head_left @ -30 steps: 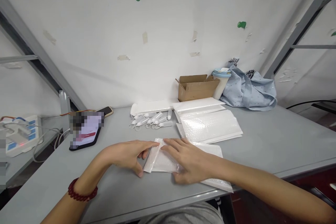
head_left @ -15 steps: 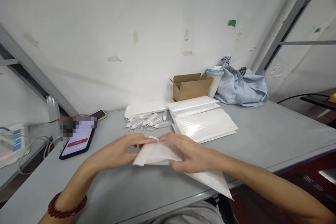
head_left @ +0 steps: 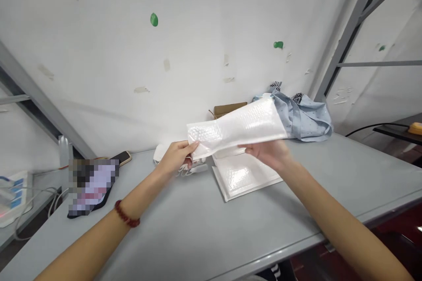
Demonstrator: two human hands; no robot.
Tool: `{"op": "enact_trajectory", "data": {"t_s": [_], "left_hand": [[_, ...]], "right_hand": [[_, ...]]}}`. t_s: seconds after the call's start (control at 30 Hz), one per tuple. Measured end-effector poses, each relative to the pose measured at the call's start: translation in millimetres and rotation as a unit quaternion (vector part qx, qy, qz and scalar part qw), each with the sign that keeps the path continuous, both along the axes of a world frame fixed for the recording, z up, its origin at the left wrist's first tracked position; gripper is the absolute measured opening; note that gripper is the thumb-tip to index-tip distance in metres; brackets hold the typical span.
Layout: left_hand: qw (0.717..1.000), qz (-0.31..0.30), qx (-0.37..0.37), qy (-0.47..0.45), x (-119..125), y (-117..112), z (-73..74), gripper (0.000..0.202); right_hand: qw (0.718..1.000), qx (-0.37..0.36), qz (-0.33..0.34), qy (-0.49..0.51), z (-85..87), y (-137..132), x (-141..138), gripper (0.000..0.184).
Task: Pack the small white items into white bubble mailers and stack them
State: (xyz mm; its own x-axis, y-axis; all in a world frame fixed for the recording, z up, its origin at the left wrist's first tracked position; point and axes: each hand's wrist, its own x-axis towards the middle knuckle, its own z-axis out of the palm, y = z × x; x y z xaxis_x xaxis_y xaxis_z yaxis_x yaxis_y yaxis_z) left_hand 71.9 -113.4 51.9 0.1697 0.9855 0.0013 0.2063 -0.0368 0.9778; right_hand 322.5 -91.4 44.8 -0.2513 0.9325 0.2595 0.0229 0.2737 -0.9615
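While the left hand point(head_left: 178, 156) pinches the left end of the white bubble mailer point(head_left: 245, 124), the right hand point(head_left: 273, 154) sits at its lower edge, can't tell if closed; mailer's up over the counter point(head_left: 184, 232). Step looks like mid-air handling; next move likely needs a firm right grip, clear of the other mailers point(head_left: 242, 178)

Wall point(head_left: 99, 48): white, with tape scraps point(head_left: 141, 90) and green spots point(head_left: 154, 19). Grey metal posts point(head_left: 343, 44) slant at left and right, each side with a crossbar point(head_left: 382, 64). Desk point(head_left: 178, 237): grey, smooth top, rear edge along the wall, glare on the front edge. Floor point(head_left: 407, 224), lower right: seemingly dark red, though shadow hampers judgement. Light: even across the wall.
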Motion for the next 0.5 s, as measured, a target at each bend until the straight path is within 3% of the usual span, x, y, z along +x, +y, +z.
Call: {"op": "enact_trajectory", "data": {"t_s": [0.07, 0.13, 0.23, 0.33, 0.4, 0.47, 0.5], "left_hand": [[1.0, 0.003, -0.021, -0.001, 16, 20, -2.1, 0.033], [0.999, 0.0, -0.053, 0.011, 29, 38, -9.1, 0.031], [0.994, -0.003, -0.101, 0.04, 44, 58, -22.8, 0.025], [0.989, 0.005, -0.13, 0.069, 52, 69, -33.0, 0.029], [0.986, 0.009, -0.138, 0.089, 53, 71, -36.3, 0.032], [0.984, 0.01, -0.142, 0.109, 54, 73, -37.6, 0.032], [0.983, 0.01, -0.143, 0.118, 54, 73, -37.8, 0.032]], "right_hand": [[0.988, -0.038, -0.075, 0.133, -4.4, 21, 21, 0.037], [0.97, -0.043, -0.161, 0.18, -8.0, 39, 41, 0.037], [0.94, 0.005, -0.314, 0.135, -11.7, 55, 64, 0.036], [0.912, 0.054, -0.395, 0.095, -13.7, 57, 67, 0.028], [0.915, 0.128, -0.383, 0.003, -15.6, 53, 58, 0.026], [0.914, 0.213, -0.288, -0.191, -19.5, 46, 45, 0.034], [0.9, 0.231, -0.216, -0.301, -22.3, 43, 39, 0.041]]}}
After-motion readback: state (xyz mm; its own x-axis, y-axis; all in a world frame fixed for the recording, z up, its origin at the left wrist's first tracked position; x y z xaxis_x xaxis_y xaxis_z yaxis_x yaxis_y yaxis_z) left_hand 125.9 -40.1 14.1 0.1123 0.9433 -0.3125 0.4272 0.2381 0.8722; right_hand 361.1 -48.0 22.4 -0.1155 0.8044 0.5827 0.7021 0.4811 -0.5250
